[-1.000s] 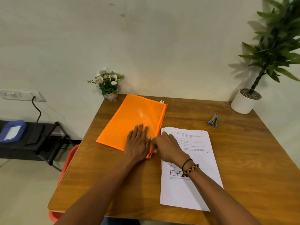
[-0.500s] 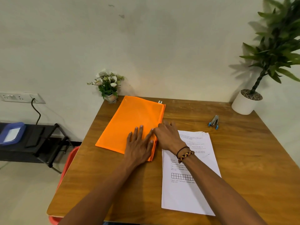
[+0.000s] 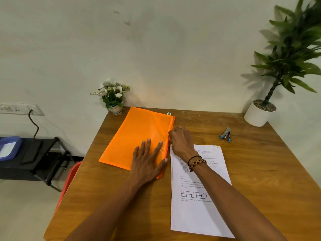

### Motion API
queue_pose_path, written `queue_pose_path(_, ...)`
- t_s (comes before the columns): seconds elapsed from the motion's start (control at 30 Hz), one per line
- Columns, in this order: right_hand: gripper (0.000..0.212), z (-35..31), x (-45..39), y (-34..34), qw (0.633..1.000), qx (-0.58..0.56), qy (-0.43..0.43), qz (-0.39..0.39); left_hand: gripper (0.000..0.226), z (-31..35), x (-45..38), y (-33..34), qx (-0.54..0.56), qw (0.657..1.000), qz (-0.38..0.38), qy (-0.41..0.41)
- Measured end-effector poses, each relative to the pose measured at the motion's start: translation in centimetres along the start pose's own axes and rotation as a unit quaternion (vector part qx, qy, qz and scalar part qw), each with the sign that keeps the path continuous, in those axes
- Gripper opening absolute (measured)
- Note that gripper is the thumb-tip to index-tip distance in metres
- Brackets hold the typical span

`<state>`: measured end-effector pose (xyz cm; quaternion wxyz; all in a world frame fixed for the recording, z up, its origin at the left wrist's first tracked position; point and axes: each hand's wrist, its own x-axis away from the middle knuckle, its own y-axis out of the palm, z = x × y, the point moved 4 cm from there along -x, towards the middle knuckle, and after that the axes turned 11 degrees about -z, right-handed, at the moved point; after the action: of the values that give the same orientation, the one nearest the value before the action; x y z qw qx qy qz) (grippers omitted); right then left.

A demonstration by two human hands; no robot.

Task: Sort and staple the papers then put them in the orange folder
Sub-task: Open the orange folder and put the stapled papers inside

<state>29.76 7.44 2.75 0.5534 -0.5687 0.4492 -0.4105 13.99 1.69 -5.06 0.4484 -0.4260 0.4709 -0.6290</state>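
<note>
The flat orange plastic zip folder (image 3: 139, 136) is lying on the brown wooden counter (image 3: 260, 171), toward its far left part, and the stack of white printed papers (image 3: 199, 197) is lying just beside it on the right, still outside of it. So the last step, putting the papers inside, is not done yet. The left hand (image 3: 147, 162) is resting flat on the near right corner of the folder with the fingers spread, and I think it is holding the folder in place. The right hand (image 3: 180, 141) is sitting at the long right edge of the folder, where the zip line is running, with its fingers curled toward that edge; it is probably working on the zip to open it, but this is only my judgement. A small white tab (image 3: 169, 113) is showing at the far end of this edge, perhaps the zip puller.

The small metal stapler with blue tips (image 3: 226, 135) is lying apart from the papers, further right and back on the counter. Whether the papers are already sorted and stapled I cannot tell: the top left corner of the stack is covered by the right wrist, and no staple is visible. The fingertips of the right hand are hidden behind the hand itself, so I cannot say whether they are pinching anything, nor whether the folder is open or closed
</note>
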Motion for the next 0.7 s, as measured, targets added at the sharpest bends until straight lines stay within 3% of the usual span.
queue_pose_path(0.17, 0.008, 1.1, -2.0, 0.7, 0.999, -0.026, 0.02, -0.007, 0.078, 0.0, -0.3, -0.3, -0.017, 0.999, -0.034, -0.004)
queue_pose_path(0.4, 0.02, 2.1, -3.4, 0.2, 0.995, -0.099, 0.019, 0.022, 0.074, -0.1, -1.6, -1.9, -0.044, 0.997, -0.068, -0.011)
queue_pose_path(0.57, 0.026, 2.9, -4.3, 0.8, 0.99, -0.136, 0.017, -0.021, 0.056, 1.1, -5.4, -4.3, -0.079, 0.997, -0.019, -0.003)
queue_pose_path(0.63, 0.022, 3.4, -4.8, 1.6, 0.989, -0.137, 0.02, -0.052, 0.059, 1.6, -7.0, -4.6, -0.049, 0.999, 0.02, -0.001)
queue_pose_path(0.7, 0.021, 4.0, -5.2, 2.1, 0.988, -0.138, 0.023, -0.061, 0.07, 1.8, -8.6, -3.8, -0.014, 1.0, 0.002, 0.005)
